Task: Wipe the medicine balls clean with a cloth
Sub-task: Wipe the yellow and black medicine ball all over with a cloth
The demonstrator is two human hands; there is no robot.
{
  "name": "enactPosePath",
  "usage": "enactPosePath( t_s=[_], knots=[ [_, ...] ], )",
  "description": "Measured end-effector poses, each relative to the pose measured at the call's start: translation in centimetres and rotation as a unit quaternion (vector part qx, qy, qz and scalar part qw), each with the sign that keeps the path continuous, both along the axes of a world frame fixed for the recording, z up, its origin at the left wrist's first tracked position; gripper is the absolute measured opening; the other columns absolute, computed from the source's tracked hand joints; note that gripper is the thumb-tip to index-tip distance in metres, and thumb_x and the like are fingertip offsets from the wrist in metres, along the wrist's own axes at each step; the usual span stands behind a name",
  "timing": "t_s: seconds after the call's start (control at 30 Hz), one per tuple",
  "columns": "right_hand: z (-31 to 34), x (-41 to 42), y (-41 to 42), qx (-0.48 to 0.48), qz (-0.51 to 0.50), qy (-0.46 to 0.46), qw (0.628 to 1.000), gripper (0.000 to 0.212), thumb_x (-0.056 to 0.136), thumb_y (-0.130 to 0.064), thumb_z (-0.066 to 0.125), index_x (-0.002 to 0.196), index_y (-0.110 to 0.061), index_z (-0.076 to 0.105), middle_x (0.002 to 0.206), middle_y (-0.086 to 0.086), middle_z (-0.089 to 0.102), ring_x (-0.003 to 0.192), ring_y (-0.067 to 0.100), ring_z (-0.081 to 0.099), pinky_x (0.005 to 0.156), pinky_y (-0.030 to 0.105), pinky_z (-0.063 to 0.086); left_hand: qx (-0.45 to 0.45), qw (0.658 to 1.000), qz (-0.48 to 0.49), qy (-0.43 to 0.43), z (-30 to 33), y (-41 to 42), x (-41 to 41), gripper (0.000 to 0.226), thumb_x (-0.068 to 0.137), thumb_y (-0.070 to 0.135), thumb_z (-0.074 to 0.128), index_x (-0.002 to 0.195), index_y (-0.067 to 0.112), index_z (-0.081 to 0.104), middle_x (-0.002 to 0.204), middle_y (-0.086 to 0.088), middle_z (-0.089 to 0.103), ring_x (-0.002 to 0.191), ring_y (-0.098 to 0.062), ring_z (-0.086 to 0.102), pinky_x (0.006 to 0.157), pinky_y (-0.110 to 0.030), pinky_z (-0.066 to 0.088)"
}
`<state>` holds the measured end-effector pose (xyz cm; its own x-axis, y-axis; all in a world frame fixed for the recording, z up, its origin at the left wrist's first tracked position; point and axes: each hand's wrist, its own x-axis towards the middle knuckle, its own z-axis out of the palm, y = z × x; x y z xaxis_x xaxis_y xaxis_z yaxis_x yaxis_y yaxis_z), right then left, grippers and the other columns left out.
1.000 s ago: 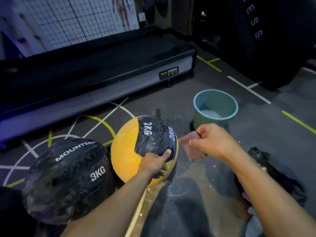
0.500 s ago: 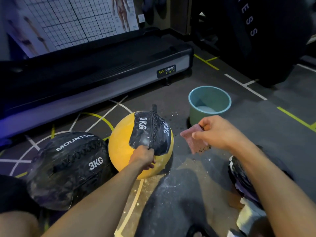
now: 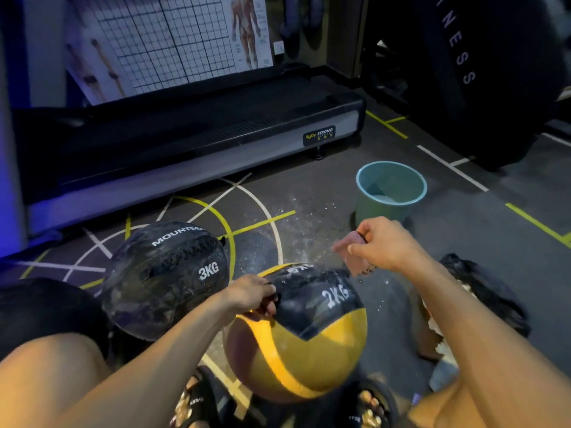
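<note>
Head view, we see our left hand [image 3: 250, 296] gripping the yellow-black ball [image 3: 309, 338] marked 2KG, right hand [image 3: 386, 245] pinching pink cloth [image 3: 352, 257] just above it, black MOUNTSEA 3KG ball [image 3: 163, 279] left (touching), teal bucket [image 3: 391, 189] beyond, BODY STRONG treadmill [image 3: 185, 140] behind.

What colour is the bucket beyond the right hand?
Pale teal bucket, clearest in the head view.

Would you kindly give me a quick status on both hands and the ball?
Left hand grips 2KG ball. Right hand pinches pink cloth, off the ball. Nothing between cloth and ball.
</note>
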<state>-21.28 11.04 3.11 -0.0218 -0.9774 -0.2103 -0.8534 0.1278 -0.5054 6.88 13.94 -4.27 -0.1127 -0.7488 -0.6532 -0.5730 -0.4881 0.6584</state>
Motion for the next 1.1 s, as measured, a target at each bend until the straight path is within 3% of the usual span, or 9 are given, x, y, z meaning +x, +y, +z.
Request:
enactPosePath(
  t_s=[0.13,0.37,0.5,0.63,0.7,0.77,0.87,1.0,1.1],
  knots=[
    [-0.6,1.8,1.9,0.004,0.038,0.019,0.999,0.010,0.085,-0.032,0.069,0.080,-0.024,0.066,0.079,-0.002,0.075,0.077,0.019,0.070,0.064,0.033,0.054,-0.005,1.000,0.000,0.030,-0.5,4.6,2.7,0.030,0.110,0.019,0.044,0.084,0.011,0.057,0.062,0.000,0.068,0.048,-0.010,0.058,0.039,-0.018,0.035],
    [-0.5,4.7,5.5,0.004,0.074,0.055,0.996,0.007,0.085,-0.026,0.066,0.082,-0.021,0.066,0.068,-0.004,0.072,0.067,0.017,0.065,0.055,0.029,0.045,-0.138,0.979,-0.074,-0.130,-1.9,7.5,6.7,0.043,0.108,0.032,0.045,0.069,0.018,0.056,0.058,0.007,0.068,0.054,0.000,0.057,0.056,-0.017,0.039],
    [-2.3,7.5,8.6,0.007,0.067,0.010,0.998,0.014,0.089,-0.016,0.064,0.083,-0.004,0.060,0.064,-0.037,0.064,0.052,-0.008,0.056,0.045,0.014,0.034,-0.155,0.982,-0.028,-0.100,-3.6,8.8,8.3,0.040,0.108,0.032,0.047,0.069,0.019,0.050,0.058,0.007,0.065,0.074,-0.013,0.070,0.066,-0.031,0.039],
    [-5.3,10.3,12.2,-0.005,0.015,0.009,1.000,0.017,0.087,-0.017,0.063,0.074,-0.012,0.053,0.059,-0.039,0.059,0.057,0.002,0.058,0.045,0.019,0.031,-0.220,0.973,-0.002,-0.073,-3.8,8.5,7.9,0.039,0.107,0.029,0.049,0.068,0.022,0.049,0.061,0.011,0.060,0.078,-0.019,0.065,0.068,-0.036,0.043],
    [-6.5,11.3,13.5,-0.022,-0.030,0.010,0.999,0.017,0.086,-0.018,0.060,0.072,-0.018,0.050,0.062,-0.044,0.058,0.064,0.004,0.062,0.052,0.025,0.042,-0.246,0.968,0.004,-0.058,-4.2,8.5,7.9,0.034,0.107,0.028,0.051,0.073,0.023,0.056,0.066,0.015,0.060,0.082,-0.021,0.063,0.067,-0.034,0.038],
    [-7.4,11.8,14.1,-0.051,-0.067,0.016,0.996,0.018,0.089,-0.019,0.058,0.074,-0.022,0.049,0.084,-0.035,0.071,0.077,0.007,0.068,0.066,0.034,0.055,-0.285,0.956,0.001,-0.073,-4.9,8.8,8.1,0.027,0.107,0.032,0.051,0.088,0.021,0.067,0.081,0.012,0.066,0.088,-0.022,0.063,0.069,-0.032,0.037],
    [-9.0,11.9,13.8,-0.068,-0.092,0.047,0.992,0.022,0.091,-0.023,0.059,0.075,-0.025,0.044,0.100,-0.019,0.074,0.091,0.020,0.068,0.072,0.036,0.052,-0.305,0.947,0.008,-0.096,-6.2,8.8,8.7,0.026,0.106,0.037,0.051,0.101,0.022,0.072,0.103,0.003,0.071,0.099,-0.025,0.063,0.075,-0.034,0.041],
    [-12.0,12.4,13.6,-0.047,-0.105,0.036,0.993,0.029,0.094,-0.028,0.056,0.073,-0.023,0.036,0.084,0.001,0.064,0.079,0.034,0.061,0.064,0.039,0.045,-0.269,0.962,0.019,-0.032,-7.9,7.8,10.1,0.022,0.102,0.041,0.055,0.089,0.029,0.069,0.095,0.002,0.074,0.096,-0.026,0.066,0.080,-0.036,0.046],
    [-12.7,12.1,12.7,-0.070,-0.122,0.032,0.990,0.035,0.097,-0.030,0.057,0.070,-0.024,0.036,0.077,0.004,0.062,0.073,0.030,0.060,0.062,0.036,0.041,-0.285,0.958,0.022,-0.008,-8.2,7.3,10.4,0.023,0.102,0.037,0.058,0.087,0.023,0.069,0.092,0.000,0.073,0.092,-0.025,0.066,0.075,-0.032,0.041]
  ],
)
